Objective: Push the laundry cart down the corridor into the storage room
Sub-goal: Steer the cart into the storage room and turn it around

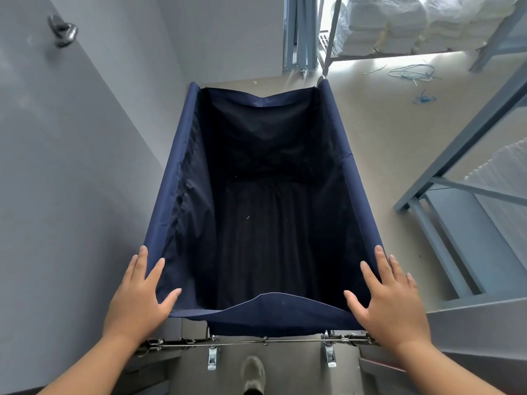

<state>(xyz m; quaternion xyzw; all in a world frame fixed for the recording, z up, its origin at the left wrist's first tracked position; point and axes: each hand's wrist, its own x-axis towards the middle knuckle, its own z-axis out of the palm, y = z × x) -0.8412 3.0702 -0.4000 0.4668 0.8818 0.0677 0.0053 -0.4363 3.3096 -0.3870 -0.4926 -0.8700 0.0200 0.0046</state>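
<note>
The laundry cart (171, 178) is a deep navy fabric bin on a metal frame, filling the middle of the head view, and its dark inside looks empty. My left hand (139, 295) lies flat on the near left corner of its rim with straight fingers. On the near right corner my right hand (390, 297) presses in the same way, fingers spread. The cart's far end points at a doorway into a room with shelves. A metal bar and two casters (329, 352) show under the near edge.
A grey wall (71, 166) runs close along the cart's left side, with a door handle (62, 31) high up. A grey metal shelf rack (462, 195) stands on the right. Bagged white linen (399, 24) sits on a far rack. Blue cords (410, 74) lie on the floor.
</note>
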